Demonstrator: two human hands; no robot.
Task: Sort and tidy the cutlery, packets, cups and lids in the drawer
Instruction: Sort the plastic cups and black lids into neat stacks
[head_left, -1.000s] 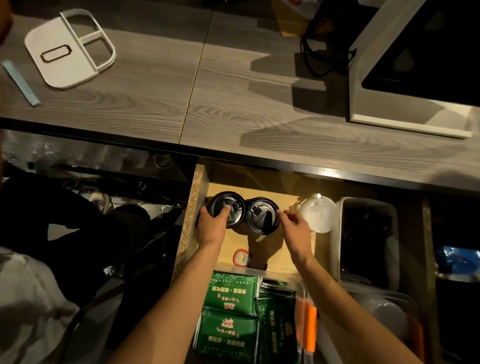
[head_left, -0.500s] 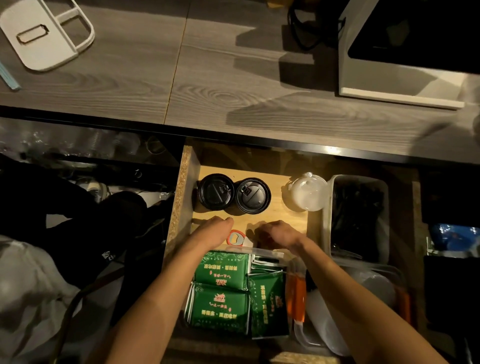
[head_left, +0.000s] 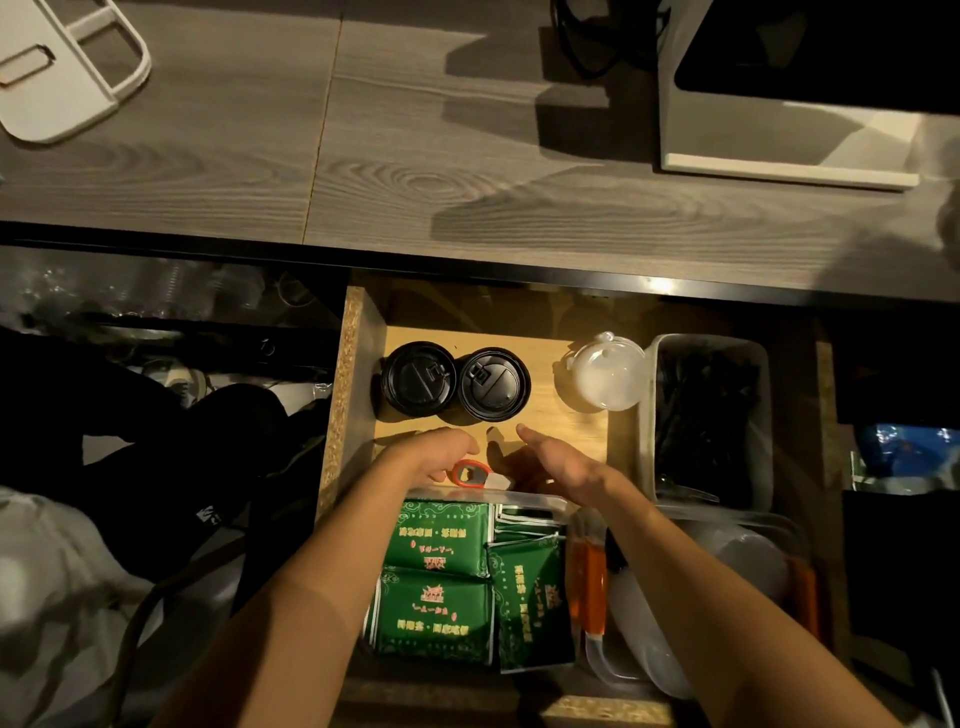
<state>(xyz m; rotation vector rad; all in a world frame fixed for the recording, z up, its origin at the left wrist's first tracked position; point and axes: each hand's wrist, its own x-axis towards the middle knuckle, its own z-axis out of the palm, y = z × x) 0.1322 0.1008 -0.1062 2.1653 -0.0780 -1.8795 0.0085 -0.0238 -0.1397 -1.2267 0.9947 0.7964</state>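
Note:
The wooden drawer (head_left: 545, 421) stands pulled out below the counter. Two cups with black lids (head_left: 418, 378) (head_left: 493, 384) stand side by side at its back left. A clear domed lid (head_left: 605, 371) sits to their right. My left hand (head_left: 434, 457) and my right hand (head_left: 558, 465) hover low over the drawer floor with relaxed fingers and hold nothing. Between them lies a small red-rimmed opener (head_left: 471, 474). Green packets (head_left: 441, 571) fill a clear tray in front of my hands.
A grey bin of black cutlery (head_left: 706, 421) stands at the drawer's right. Clear containers with orange clips (head_left: 589, 582) lie at the front right. On the counter are a white divided lid (head_left: 57, 73) and a white box (head_left: 789, 130).
Both hands let go of the two black-lidded cups and drew back toward me to the middle of the drawer. The camera view shifted slightly.

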